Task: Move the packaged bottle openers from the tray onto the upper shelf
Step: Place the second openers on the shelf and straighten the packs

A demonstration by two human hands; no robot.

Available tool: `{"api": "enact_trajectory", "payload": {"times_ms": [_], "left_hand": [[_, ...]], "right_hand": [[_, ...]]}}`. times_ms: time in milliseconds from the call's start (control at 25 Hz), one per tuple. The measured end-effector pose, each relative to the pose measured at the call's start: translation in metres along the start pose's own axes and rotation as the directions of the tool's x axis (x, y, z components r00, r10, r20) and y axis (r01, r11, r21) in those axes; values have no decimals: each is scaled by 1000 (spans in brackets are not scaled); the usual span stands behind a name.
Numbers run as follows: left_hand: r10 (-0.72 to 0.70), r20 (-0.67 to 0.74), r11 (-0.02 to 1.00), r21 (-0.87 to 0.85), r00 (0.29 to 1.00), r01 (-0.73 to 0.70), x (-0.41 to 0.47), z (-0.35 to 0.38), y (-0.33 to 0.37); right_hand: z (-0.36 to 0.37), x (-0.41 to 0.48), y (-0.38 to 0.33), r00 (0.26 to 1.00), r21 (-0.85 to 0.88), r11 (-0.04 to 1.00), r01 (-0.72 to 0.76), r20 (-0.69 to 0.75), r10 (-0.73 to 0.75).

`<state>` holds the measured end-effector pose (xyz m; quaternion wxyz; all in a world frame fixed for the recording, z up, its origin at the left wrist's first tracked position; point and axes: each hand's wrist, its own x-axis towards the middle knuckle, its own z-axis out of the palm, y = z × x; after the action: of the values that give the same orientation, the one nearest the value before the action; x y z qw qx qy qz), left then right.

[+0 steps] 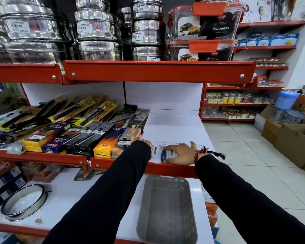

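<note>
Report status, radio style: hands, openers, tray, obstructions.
Right hand flat on openers at shelf front. Left hand open beside boxes, holding nothing. Tray below looks empty. Nothing in the way.

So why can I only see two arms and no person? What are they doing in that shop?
The camera sits on the person's head and looks forward and down, so you see only their arms in black sleeves. That is the only picture, taken from up there.

The right hand lies flat on white packaged bottle openers on the shelf with the red front edge. It presses on them and grips nothing. The left hand is open, fingers spread, beside boxed kitchen tools, and holds nothing.

Lower down sits a grey tray. It looks empty, so the packs seem to have been moved up already. Shiny steel tins are stacked on the shelf above.
</note>
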<state>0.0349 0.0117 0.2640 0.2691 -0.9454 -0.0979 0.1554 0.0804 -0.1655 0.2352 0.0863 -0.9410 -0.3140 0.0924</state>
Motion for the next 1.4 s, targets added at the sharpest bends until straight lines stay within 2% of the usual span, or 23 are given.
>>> {"api": "enact_trajectory", "payload": {"times_ms": [120, 240, 360, 480, 560, 680, 1080, 1400], "left_hand": [[18, 9, 997, -76, 1000, -18, -1, -3, 2], [-8, 21, 939, -342, 1000, 15, 2, -4, 0], [-1, -110, 968, -249, 994, -27, -2, -18, 5], [157, -246, 908, -346, 956, -238, -3, -36, 24], [270, -244, 846, -402, 931, -350, -1, -42, 43], [360, -228, 814, -397, 904, -424, 5, -38, 65], [367, -270, 806, -386, 890, -449, 9, -27, 57], [363, -260, 815, -376, 895, -440, 8, -24, 53]], "right_hand": [[-5, -1, -1, 1000, -16, 1000, 6, 12, -6], [-14, -4, 17, 1000, 1, 1000, -20, -9, 20], [-27, -12, 47, 992, 32, 993, -112, -55, 114], [-33, -25, 79, 972, 10, 973, -232, -36, 232], [-32, -38, 93, 958, -11, 958, -285, -8, 285], [-25, -51, 102, 947, -4, 948, -319, 29, 319], [-18, -52, 93, 967, -77, 965, -251, 11, 253], [-16, -51, 89, 968, -48, 967, -251, 3, 251]]}}
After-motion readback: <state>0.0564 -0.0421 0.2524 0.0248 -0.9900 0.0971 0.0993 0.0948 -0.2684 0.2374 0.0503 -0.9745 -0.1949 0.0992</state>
